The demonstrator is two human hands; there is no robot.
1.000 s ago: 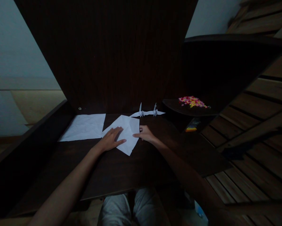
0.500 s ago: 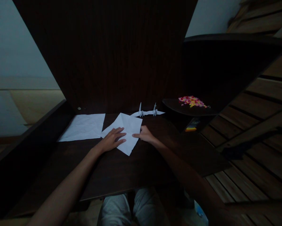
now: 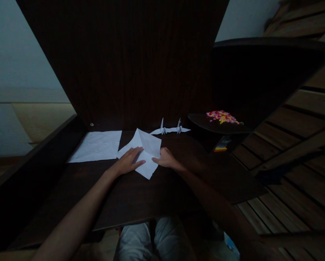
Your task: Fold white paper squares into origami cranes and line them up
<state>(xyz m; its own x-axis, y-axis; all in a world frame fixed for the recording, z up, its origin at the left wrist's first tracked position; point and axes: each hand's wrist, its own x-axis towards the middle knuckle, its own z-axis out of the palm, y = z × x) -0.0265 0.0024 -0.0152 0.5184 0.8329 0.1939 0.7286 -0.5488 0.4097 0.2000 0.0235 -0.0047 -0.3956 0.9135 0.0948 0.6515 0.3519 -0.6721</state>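
Observation:
A creased white sheet of paper (image 3: 150, 145) lies turned cornerwise on the dark desk, its upper part slightly raised along a crease. My left hand (image 3: 129, 160) rests on its left side, fingers stretched out and thumb apart. At the right edge, my right hand (image 3: 163, 158) grips the paper, thumb on top and the other fingers curled behind. Just beyond the sheet stand two folded paper cranes (image 3: 171, 129), wing to wing. Another white sheet (image 3: 97, 145) lies flat to the left.
On a rounded dark shelf (image 3: 219, 127) at the right sits a heap of small pink, red and yellow pieces (image 3: 223, 116). A small yellow-edged item (image 3: 220, 148) shows beneath it. A tall dark panel (image 3: 124, 65) closes off the back; a low side board (image 3: 34, 174) bounds the left.
The paper's right corner has shifted slightly left and its upper part has lifted along the crease. My left fingers have drawn closer together; my right hand still grips the edge.

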